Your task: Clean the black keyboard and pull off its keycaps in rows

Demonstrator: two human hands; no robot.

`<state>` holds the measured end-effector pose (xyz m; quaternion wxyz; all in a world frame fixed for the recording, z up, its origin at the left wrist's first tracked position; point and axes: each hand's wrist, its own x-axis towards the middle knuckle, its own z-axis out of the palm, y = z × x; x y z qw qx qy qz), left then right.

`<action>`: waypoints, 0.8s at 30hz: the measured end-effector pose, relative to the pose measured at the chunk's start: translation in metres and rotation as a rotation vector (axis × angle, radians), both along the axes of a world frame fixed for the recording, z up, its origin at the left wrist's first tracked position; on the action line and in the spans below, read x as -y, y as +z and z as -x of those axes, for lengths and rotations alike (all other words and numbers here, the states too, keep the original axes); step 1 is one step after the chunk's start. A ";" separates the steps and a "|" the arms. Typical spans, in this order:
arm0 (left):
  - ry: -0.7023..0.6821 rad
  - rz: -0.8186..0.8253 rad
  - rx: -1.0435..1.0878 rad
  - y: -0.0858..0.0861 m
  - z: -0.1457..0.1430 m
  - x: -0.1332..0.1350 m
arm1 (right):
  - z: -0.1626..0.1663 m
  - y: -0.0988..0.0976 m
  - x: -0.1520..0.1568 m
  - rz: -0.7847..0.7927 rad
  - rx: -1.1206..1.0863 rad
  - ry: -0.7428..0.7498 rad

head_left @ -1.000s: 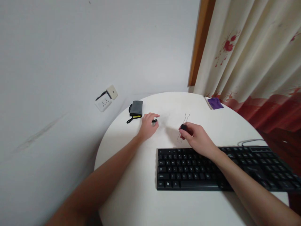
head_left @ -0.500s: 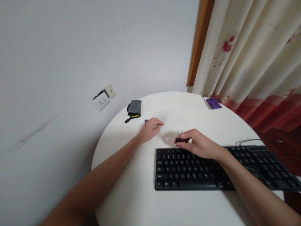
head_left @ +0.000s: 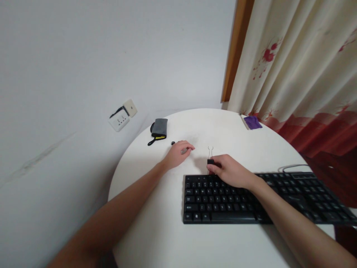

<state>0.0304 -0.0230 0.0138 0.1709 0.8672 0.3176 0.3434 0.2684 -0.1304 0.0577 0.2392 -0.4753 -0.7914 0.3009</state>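
Observation:
My right hand (head_left: 227, 169) pinches a black binder clip (head_left: 210, 161) between thumb and fingers, just above the back left edge of a black keyboard (head_left: 234, 217). One wire handle of the clip points up and away; part of the other shows below the fingers. To the left, my left hand (head_left: 180, 153) rests on the white table (head_left: 156, 208). Its fingers are curled, thumb and fingertips close together, and nothing shows between them. Just behind its knuckles lies a small black object (head_left: 173, 143), partly hidden and too small to name.
A grey folded pouch (head_left: 160, 127) with a black loop and yellow lining lies at the table's back left. A purple cloth item (head_left: 252, 122) is at the back right edge. The keyboard's cable (head_left: 292, 166) curves behind it. A wall socket (head_left: 119, 121) and a curtain (head_left: 281, 74) flank the table.
My right hand has shifted slightly left and up with the binder clip, whose upper handle now stands more clearly above the fingers. The left hand stays about where it was.

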 end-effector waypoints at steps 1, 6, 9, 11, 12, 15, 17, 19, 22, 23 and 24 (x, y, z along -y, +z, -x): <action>-0.003 0.003 -0.002 0.000 0.000 0.001 | 0.001 -0.001 0.000 -0.002 0.004 -0.011; -0.023 -0.003 -0.001 0.001 -0.002 0.001 | 0.006 -0.008 -0.004 0.034 -0.068 -0.096; -0.028 0.009 0.013 0.003 -0.003 0.004 | 0.008 -0.012 -0.008 0.077 -0.198 -0.108; -0.038 0.037 0.028 0.006 -0.006 0.011 | 0.009 -0.014 -0.009 0.066 -0.309 -0.143; -0.049 0.055 0.036 0.008 -0.007 0.015 | 0.009 -0.015 -0.010 0.044 -0.360 -0.174; -0.113 0.110 0.052 0.014 -0.015 0.033 | 0.011 -0.017 -0.011 -0.042 -0.438 -0.255; -0.162 0.130 0.065 0.016 -0.022 0.045 | 0.011 -0.016 -0.010 -0.085 -0.439 -0.288; -0.178 0.133 0.072 0.015 -0.027 0.053 | 0.012 -0.015 -0.009 -0.104 -0.433 -0.303; -0.132 0.109 0.084 0.012 -0.032 0.057 | 0.013 -0.016 -0.007 -0.122 -0.422 -0.298; -0.113 0.096 0.089 0.010 -0.033 0.057 | 0.013 -0.017 -0.008 -0.125 -0.419 -0.292; -0.100 0.080 0.093 0.010 -0.033 0.057 | 0.013 -0.018 -0.008 -0.124 -0.417 -0.284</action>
